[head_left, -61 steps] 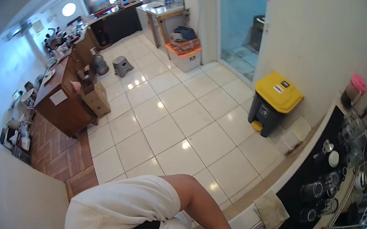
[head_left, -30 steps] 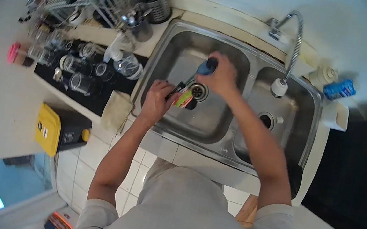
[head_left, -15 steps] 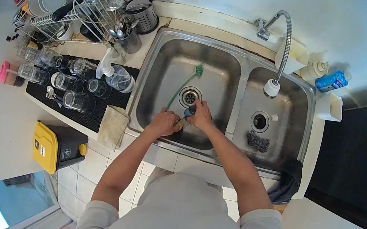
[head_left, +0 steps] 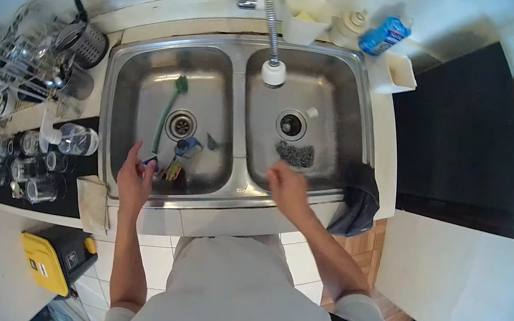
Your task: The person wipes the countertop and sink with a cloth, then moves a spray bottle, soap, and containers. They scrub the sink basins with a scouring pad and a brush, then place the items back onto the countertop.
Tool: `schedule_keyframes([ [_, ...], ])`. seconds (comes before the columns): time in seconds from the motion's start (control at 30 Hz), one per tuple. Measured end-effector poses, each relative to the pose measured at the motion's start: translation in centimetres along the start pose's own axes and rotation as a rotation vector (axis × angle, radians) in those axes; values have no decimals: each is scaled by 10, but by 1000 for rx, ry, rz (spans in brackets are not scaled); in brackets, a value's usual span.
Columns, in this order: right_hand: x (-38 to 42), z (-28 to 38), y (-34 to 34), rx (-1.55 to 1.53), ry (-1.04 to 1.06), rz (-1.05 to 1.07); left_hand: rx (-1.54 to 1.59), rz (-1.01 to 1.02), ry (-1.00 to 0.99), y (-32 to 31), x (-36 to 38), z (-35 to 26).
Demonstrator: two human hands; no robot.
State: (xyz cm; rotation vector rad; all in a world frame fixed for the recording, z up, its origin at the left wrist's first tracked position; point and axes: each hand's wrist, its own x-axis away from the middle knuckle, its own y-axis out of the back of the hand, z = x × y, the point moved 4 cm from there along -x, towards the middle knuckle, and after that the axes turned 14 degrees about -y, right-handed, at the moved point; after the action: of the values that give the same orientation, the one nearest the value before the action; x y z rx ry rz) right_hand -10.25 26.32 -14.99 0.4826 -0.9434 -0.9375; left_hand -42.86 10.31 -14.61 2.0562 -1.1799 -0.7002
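Note:
My left hand (head_left: 135, 179) is over the front left corner of the left basin (head_left: 139, 85), fingers apart, beside a small dark blue item and a colourful wrapper (head_left: 173, 170). A blue item (head_left: 188, 147) and a small grey piece (head_left: 212, 142) lie near the drain (head_left: 181, 125). The green-handled brush (head_left: 167, 116) rests to the left of it. Above the front edge of the right basin (head_left: 342, 107) is my right hand (head_left: 287, 186), its fingers curled together; whether they hold anything is too small to tell. A grey scouring pad (head_left: 294, 154) lies just beyond it.
A flexible faucet (head_left: 273, 72) hangs over the right basin. Behind stand white containers (head_left: 303, 21) and a blue bottle (head_left: 386, 35). Glasses (head_left: 28, 168) and a dish rack (head_left: 27, 61) are at left. A dark cloth (head_left: 357, 199) drapes over the front edge.
The view has turned right. My hands have moved apart, the right one to the right basin. The blue item and wrapper now show in the left basin.

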Motion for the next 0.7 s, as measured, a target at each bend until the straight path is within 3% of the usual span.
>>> schedule_keyframes([
  [0.07, 14, -32, 46, 108, -92, -198, 90, -71, -71, -9, 4, -20],
  [0.13, 24, -85, 83, 163, -52, -569, 179, -106, -136, -27, 3, -44],
  [0.2, 47, -84, 131, 377, 26, -984, 261, -97, -191, -52, 7, -73],
  [0.3, 37, -179, 131, 453, -336, -761, 417, 201, -156, -99, 10, -126],
  [0.4, 32, -200, 135, -156, -247, -341, 601, 444, -252, -149, 23, -185],
  [0.43, 39, -175, 138, -438, -164, -202, 687, 532, -268, -157, 27, -212],
  [0.5, 42, -139, 128, -736, -93, -53, 852, 412, -473, -162, 25, -256],
  [0.53, 45, -120, 124, -881, -58, 27, 905, 411, -441, -163, 24, -269],
  [0.6, 59, -69, 127, -748, 75, 19, 1015, 406, -378, -163, 20, -288],
  [0.63, 58, -56, 125, -676, 241, -2, 875, 194, -374, -169, 15, -280],
  [0.7, 56, -30, 119, -536, 576, -46, 700, 188, -218, -159, 8, -254],
])
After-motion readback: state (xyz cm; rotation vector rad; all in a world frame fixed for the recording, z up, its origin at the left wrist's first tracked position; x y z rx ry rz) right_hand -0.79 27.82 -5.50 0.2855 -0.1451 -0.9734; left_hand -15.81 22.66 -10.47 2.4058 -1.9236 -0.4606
